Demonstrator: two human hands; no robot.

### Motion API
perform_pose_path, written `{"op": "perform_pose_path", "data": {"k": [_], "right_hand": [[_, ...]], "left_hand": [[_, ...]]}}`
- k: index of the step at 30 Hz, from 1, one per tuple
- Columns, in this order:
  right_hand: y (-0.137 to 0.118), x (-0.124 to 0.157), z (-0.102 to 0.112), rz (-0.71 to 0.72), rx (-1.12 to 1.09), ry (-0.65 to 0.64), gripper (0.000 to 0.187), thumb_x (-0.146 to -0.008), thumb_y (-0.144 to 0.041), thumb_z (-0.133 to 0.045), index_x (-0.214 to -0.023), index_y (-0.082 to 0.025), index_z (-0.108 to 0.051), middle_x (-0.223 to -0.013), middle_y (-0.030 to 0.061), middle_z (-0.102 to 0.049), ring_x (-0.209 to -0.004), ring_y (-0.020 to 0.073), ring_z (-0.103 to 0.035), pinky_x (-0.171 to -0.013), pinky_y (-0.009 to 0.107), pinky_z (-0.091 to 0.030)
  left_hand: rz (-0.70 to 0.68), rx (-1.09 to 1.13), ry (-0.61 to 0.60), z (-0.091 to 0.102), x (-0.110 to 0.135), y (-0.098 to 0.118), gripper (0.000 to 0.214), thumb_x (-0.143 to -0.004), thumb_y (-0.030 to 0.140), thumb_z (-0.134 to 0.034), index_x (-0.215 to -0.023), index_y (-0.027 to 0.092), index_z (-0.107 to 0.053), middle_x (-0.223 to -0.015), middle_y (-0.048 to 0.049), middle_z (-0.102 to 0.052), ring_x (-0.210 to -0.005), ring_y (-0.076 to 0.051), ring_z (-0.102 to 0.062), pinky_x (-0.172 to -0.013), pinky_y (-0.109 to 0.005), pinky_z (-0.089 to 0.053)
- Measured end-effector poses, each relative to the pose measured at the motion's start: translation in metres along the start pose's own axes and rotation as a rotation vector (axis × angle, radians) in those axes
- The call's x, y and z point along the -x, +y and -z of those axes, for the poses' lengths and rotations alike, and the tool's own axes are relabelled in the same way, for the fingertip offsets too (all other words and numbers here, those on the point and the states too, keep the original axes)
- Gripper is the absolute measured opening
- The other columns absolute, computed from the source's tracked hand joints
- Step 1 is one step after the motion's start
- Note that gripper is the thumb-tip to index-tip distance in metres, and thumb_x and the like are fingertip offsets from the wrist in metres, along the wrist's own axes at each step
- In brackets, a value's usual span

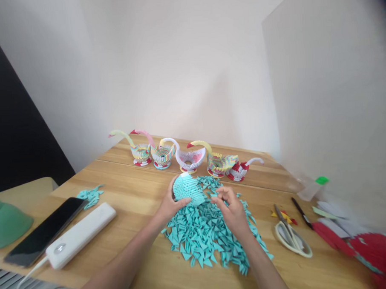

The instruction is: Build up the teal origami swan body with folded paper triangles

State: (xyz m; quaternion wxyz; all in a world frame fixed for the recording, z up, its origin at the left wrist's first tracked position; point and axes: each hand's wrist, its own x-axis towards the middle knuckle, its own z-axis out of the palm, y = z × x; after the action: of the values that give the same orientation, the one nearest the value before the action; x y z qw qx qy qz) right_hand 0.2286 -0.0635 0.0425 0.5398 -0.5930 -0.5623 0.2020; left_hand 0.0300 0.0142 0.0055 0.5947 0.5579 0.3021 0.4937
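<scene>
My left hand [170,201] is wrapped around a turquoise body built from folded paper pieces [187,190], thumb on its near side. The body is tilted, and a small white patch shows at its top. Just to its right, my right hand [229,206] is closed in a pinch. A small turquoise folded paper piece [213,195] shows at its fingertips, apart from the body. Beneath both hands spreads a heap of loose turquoise paper triangles [200,235] on the wooden table [134,189]. My palm and fingers hide part of the body's left side.
Several finished paper swans, such as a white one [190,157], stand behind the heap. To the left lie a phone [46,229], a white power bank [82,234] with a cable and turquoise scraps [91,195]. Scissors [289,232], a pen [301,213] and red pieces [373,251] lie right.
</scene>
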Motion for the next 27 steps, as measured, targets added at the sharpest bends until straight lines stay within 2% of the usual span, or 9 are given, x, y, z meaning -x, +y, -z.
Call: {"op": "perform_pose_path", "data": {"k": [5, 9, 14, 19, 24, 27], "right_hand": [[-0.008, -0.005, 0.008, -0.006, 0.024, -0.024, 0.021, -0.077, -0.041, -0.065, -0.082, -0.021, -0.06, -0.071, 0.0018, -0.066, -0.069, 0.0212, -0.063, -0.066, 0.031, -0.047], [-0.018, -0.008, 0.011, 0.045, 0.106, -0.02, 0.025, -0.079, -0.042, -0.065, -0.091, -0.021, -0.067, -0.083, 0.004, -0.069, -0.077, 0.0215, -0.063, -0.072, 0.032, -0.048], [-0.03, -0.015, 0.011, 0.071, 0.123, -0.116, 0.024, -0.081, -0.041, -0.063, -0.096, -0.022, -0.07, -0.094, 0.0051, -0.072, -0.085, 0.0229, -0.065, -0.079, 0.033, -0.048], [-0.035, -0.026, 0.007, 0.007, -0.028, -0.175, 0.03, -0.084, -0.044, -0.06, -0.1, -0.022, -0.071, -0.085, 0.0054, -0.073, -0.08, 0.0225, -0.066, -0.075, 0.033, -0.05], [-0.036, -0.039, -0.005, -0.007, -0.148, -0.161, 0.034, -0.081, -0.05, -0.063, -0.093, -0.021, -0.075, -0.071, 0.0028, -0.067, -0.066, 0.0179, -0.059, -0.062, 0.028, -0.046], [-0.031, -0.048, -0.014, -0.035, -0.214, -0.15, 0.034, -0.079, -0.051, -0.066, -0.093, -0.021, -0.075, -0.068, 0.002, -0.064, -0.07, 0.0183, -0.058, -0.065, 0.028, -0.045]], "left_hand": [[-0.06, -0.073, -0.031, 0.001, 0.001, 0.0, 0.1, -0.062, 0.036, -0.082, -0.144, 0.019, -0.027, -0.147, -0.015, -0.038, -0.133, -0.032, -0.039, -0.11, -0.044, -0.034], [-0.049, -0.047, -0.034, 0.0, 0.001, 0.005, 0.104, -0.062, 0.036, -0.082, -0.146, 0.019, -0.023, -0.147, -0.0158, -0.038, -0.132, -0.033, -0.04, -0.107, -0.043, -0.038], [-0.042, -0.006, -0.002, -0.001, 0.002, 0.012, 0.107, -0.061, 0.034, -0.082, -0.146, 0.018, -0.019, -0.147, -0.0168, -0.038, -0.132, -0.033, -0.042, -0.105, -0.042, -0.041], [-0.077, 0.019, 0.001, 0.001, 0.001, 0.009, 0.107, -0.062, 0.036, -0.082, -0.147, 0.018, -0.019, -0.149, -0.0164, -0.035, -0.133, -0.035, -0.039, -0.105, -0.04, -0.041], [-0.116, 0.013, 0.014, 0.006, -0.004, 0.005, 0.094, -0.07, 0.045, -0.073, -0.145, 0.016, -0.024, -0.147, -0.0172, -0.038, -0.134, -0.033, -0.039, -0.108, -0.043, -0.037], [-0.098, 0.008, 0.033, 0.007, -0.006, 0.006, 0.089, -0.073, 0.048, -0.069, -0.143, 0.015, -0.026, -0.145, -0.0172, -0.041, -0.132, -0.031, -0.042, -0.109, -0.043, -0.035]]}}
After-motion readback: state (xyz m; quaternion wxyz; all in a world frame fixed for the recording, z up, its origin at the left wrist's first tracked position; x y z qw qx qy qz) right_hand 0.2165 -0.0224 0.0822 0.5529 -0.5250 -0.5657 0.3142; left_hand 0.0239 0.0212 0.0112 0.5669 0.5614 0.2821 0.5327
